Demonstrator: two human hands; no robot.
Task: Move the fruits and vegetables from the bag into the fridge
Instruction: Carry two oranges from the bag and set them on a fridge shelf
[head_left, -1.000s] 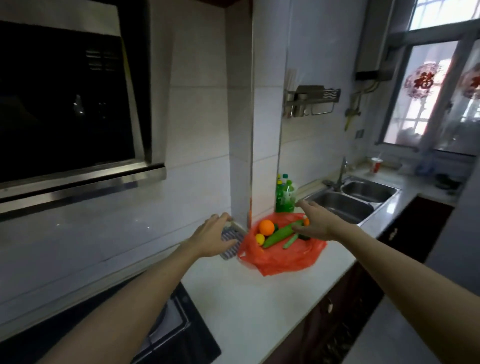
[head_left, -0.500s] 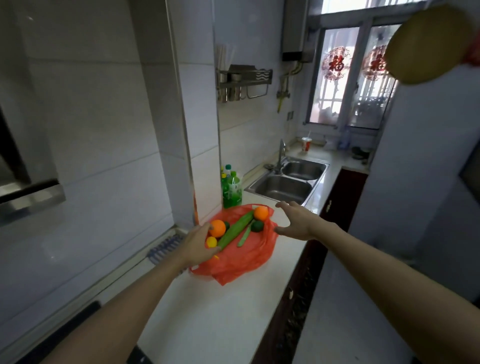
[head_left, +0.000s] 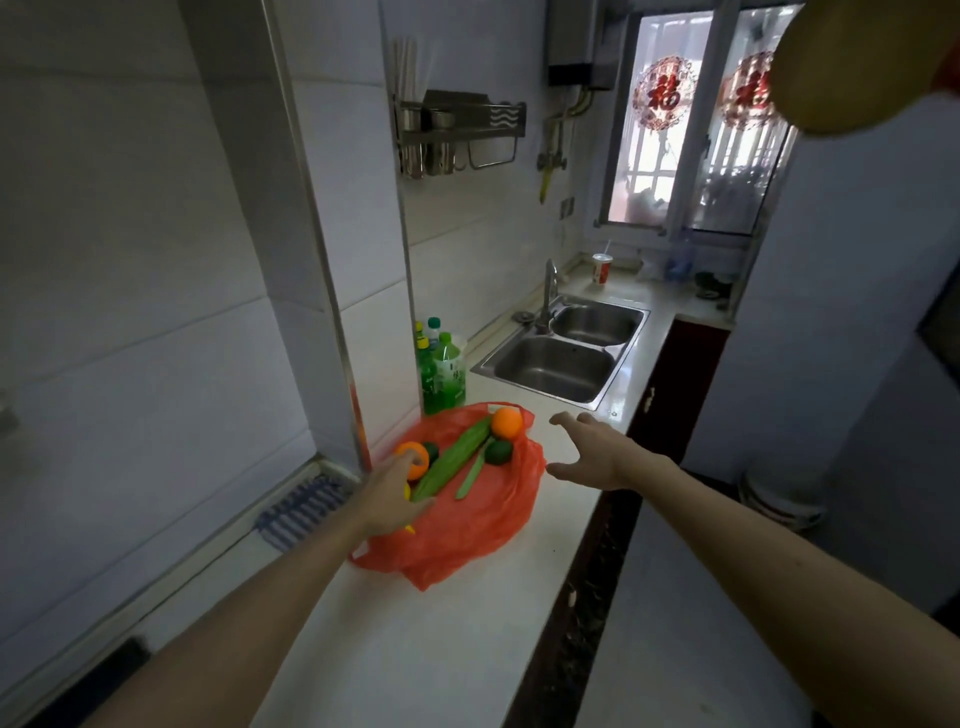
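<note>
A red plastic bag (head_left: 467, 535) lies open on the white counter (head_left: 415, 649). On it rest a long cucumber (head_left: 454, 457), a thin green bean (head_left: 475, 475), an orange (head_left: 506, 423) at the far end, a dark green fruit (head_left: 498, 452), and a second orange (head_left: 415, 457) at the left. My left hand (head_left: 387, 499) lies over the bag's left side, fingertips touching that left orange, fingers spread. My right hand (head_left: 592, 452) hovers open just right of the bag, holding nothing. A small yellow fruit is mostly hidden under my left hand.
Green bottles (head_left: 441, 374) stand against the wall behind the bag. A double steel sink (head_left: 566, 353) with a tap lies beyond. A blue ribbed mat (head_left: 304, 509) sits left of the bag. A white surface (head_left: 841, 338) rises at the right. A paper cup (head_left: 601, 267) stands near the window.
The view swung right and closer to the bag. My left hand moved from the mat onto the bag's left orange. My right hand drew back from over the bag to its right side.
</note>
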